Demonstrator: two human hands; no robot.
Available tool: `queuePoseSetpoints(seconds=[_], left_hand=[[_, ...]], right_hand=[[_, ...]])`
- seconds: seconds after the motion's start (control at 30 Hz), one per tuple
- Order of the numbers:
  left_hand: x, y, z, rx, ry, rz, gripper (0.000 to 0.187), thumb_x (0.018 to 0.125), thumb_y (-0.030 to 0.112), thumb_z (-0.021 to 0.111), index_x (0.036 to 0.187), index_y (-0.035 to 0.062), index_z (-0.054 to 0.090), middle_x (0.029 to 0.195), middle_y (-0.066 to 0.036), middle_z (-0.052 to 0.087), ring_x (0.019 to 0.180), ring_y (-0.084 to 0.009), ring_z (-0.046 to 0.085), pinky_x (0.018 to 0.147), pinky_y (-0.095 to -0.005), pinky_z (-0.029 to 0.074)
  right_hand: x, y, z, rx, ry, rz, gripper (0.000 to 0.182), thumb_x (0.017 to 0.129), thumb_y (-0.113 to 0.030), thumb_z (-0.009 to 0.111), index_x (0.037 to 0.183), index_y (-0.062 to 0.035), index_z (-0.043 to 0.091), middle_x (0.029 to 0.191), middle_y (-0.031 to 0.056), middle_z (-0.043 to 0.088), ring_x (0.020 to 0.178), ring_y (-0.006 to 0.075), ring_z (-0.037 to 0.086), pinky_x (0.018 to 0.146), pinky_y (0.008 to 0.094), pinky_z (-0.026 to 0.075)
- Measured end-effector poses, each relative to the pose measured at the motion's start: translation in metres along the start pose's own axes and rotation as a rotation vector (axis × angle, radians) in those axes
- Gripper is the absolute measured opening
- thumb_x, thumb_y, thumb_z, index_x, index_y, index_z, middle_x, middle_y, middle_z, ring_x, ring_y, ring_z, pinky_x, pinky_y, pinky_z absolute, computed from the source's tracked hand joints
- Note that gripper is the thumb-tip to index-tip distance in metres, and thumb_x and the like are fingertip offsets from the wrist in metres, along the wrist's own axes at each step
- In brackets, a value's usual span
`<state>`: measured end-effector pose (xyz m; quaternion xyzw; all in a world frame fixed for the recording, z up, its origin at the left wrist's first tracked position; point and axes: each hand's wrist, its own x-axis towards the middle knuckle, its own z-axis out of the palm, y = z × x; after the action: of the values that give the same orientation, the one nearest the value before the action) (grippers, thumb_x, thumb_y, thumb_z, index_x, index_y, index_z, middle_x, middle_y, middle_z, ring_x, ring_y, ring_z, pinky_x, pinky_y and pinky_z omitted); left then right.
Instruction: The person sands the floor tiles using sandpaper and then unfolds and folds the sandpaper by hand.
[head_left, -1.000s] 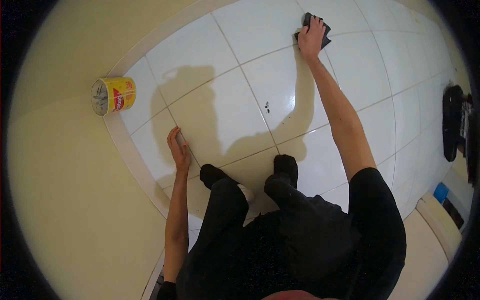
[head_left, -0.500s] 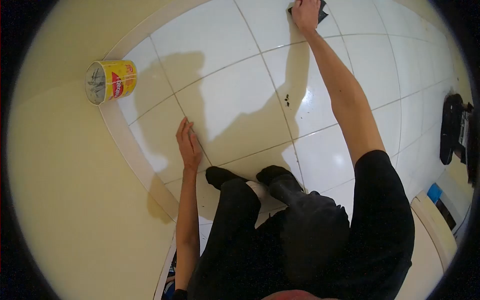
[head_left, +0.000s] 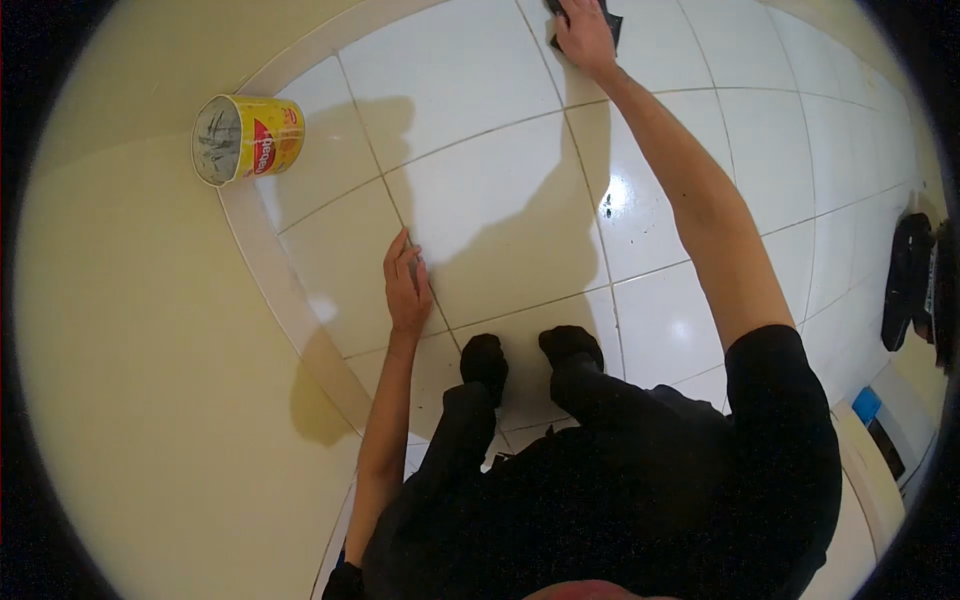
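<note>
My right hand (head_left: 586,40) reaches out to the far floor tiles and presses on a black, flat, cloth-like piece (head_left: 613,32). Parts of that piece stick out on both sides of the hand, and the top frame edge cuts it off. Nearer to me, my left hand (head_left: 406,290) is low over the tiled floor (head_left: 500,200), its fingers stretched out and nothing clearly held. Small dark bits (head_left: 607,206) lie on the tiles between my arms.
A yellow and red tub (head_left: 272,137) with grey smears inside stands by the wall skirting at left. My feet in black socks (head_left: 485,362) are on the tiles. A black shoe or sandal (head_left: 907,275) and a blue item (head_left: 866,404) are at right.
My right hand and the black piece have moved left, near the top edge. My left foot has shifted, so my feet stand farther apart. The view has moved slightly.
</note>
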<state>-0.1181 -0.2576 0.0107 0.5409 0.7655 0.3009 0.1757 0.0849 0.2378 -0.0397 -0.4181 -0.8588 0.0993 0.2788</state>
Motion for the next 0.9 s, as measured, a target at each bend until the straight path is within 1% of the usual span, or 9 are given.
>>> queuePoseSetpoints(seconds=[0.13, 0.17, 0.2, 0.27, 0.37, 0.5, 0.73, 0.87, 0.9], left_hand=[[0.002, 0.003, -0.001, 0.017, 0.020, 0.034, 0.019, 0.100, 0.001, 0.053, 0.118, -0.0023, 0.060, 0.150, -0.021, 0.050, 0.136, -0.0382, 0.050, 0.111, -0.0449, 0.045], [-0.001, 0.006, -0.001, 0.009, 0.012, 0.017, 0.020, 0.101, 0.002, 0.051, 0.118, -0.0019, 0.059, 0.150, -0.021, 0.051, 0.136, -0.0383, 0.050, 0.112, -0.0461, 0.044], [0.000, 0.008, -0.001, 0.004, 0.014, 0.004, 0.020, 0.102, 0.003, 0.049, 0.119, -0.0016, 0.059, 0.150, -0.020, 0.051, 0.136, -0.0384, 0.050, 0.113, -0.0474, 0.042], [0.005, 0.008, -0.001, 0.008, 0.025, 0.009, 0.020, 0.102, 0.002, 0.049, 0.119, -0.0017, 0.059, 0.150, -0.020, 0.051, 0.135, -0.0384, 0.050, 0.113, -0.0474, 0.042], [0.003, 0.005, 0.000, 0.019, 0.032, 0.026, 0.019, 0.101, 0.000, 0.050, 0.117, -0.0027, 0.060, 0.150, -0.019, 0.051, 0.135, -0.0382, 0.050, 0.111, -0.0451, 0.045], [0.002, 0.007, -0.001, 0.020, 0.029, 0.034, 0.019, 0.101, 0.000, 0.049, 0.116, -0.0024, 0.060, 0.150, -0.019, 0.051, 0.135, -0.0381, 0.050, 0.111, -0.0449, 0.044], [0.000, 0.008, -0.001, -0.022, 0.033, 0.017, 0.019, 0.104, 0.003, 0.046, 0.117, -0.0018, 0.059, 0.147, -0.022, 0.053, 0.136, -0.0390, 0.050, 0.114, -0.0458, 0.041], [0.000, 0.006, 0.001, -0.016, 0.058, 0.022, 0.019, 0.104, 0.003, 0.046, 0.116, -0.0018, 0.059, 0.147, -0.022, 0.053, 0.136, -0.0381, 0.050, 0.114, -0.0452, 0.042], [0.000, 0.005, 0.001, -0.018, 0.064, 0.028, 0.019, 0.104, 0.003, 0.046, 0.116, -0.0018, 0.060, 0.147, -0.021, 0.053, 0.136, -0.0380, 0.050, 0.113, -0.0451, 0.042]], right_hand=[[0.004, -0.033, 0.019, 0.051, -0.027, -0.038, 0.052, 0.097, -0.018, 0.050, 0.143, 0.0067, 0.051, 0.152, 0.0286, 0.047, 0.148, 0.0433, 0.035, 0.126, 0.0521, 0.023], [-0.002, -0.043, 0.019, 0.129, -0.039, -0.080, 0.053, 0.097, -0.017, 0.049, 0.144, 0.0069, 0.050, 0.155, 0.0267, 0.045, 0.150, 0.0425, 0.032, 0.128, 0.0516, 0.019], [-0.004, -0.057, 0.016, 0.088, 0.040, -0.168, 0.049, 0.095, -0.015, 0.051, 0.139, 0.0057, 0.055, 0.145, 0.0276, 0.055, 0.141, 0.0424, 0.046, 0.122, 0.0498, 0.032], [-0.008, -0.060, 0.033, 0.169, -0.094, -0.284, 0.053, 0.096, -0.018, 0.049, 0.143, 0.0042, 0.053, 0.155, 0.0222, 0.047, 0.150, 0.0389, 0.035, 0.126, 0.0506, 0.022], [-0.019, -0.082, 0.017, 0.324, -0.195, -0.303, 0.052, 0.095, -0.017, 0.048, 0.143, 0.0026, 0.055, 0.156, 0.0185, 0.048, 0.151, 0.0341, 0.035, 0.128, 0.0482, 0.021], [-0.044, -0.104, 0.011, 0.479, -0.316, -0.330, 0.051, 0.092, -0.012, 0.047, 0.141, 0.0014, 0.058, 0.156, 0.0172, 0.049, 0.151, 0.0329, 0.037, 0.129, 0.0486, 0.020], [-0.123, -0.145, -0.012, 0.683, -0.477, -0.435, 0.055, 0.085, -0.003, 0.049, 0.139, -0.0014, 0.060, 0.155, 0.0147, 0.051, 0.151, 0.0331, 0.038, 0.128, 0.0527, 0.021], [-0.168, -0.164, -0.032, 0.769, -0.558, -0.475, 0.057, 0.081, 0.006, 0.048, 0.136, 0.0004, 0.061, 0.151, 0.0166, 0.055, 0.148, 0.0335, 0.042, 0.127, 0.0530, 0.023], [-0.180, -0.167, -0.036, 0.805, -0.537, -0.463, 0.055, 0.080, 0.009, 0.046, 0.132, 0.0015, 0.065, 0.145, 0.0173, 0.060, 0.146, 0.0334, 0.046, 0.127, 0.0530, 0.024]])
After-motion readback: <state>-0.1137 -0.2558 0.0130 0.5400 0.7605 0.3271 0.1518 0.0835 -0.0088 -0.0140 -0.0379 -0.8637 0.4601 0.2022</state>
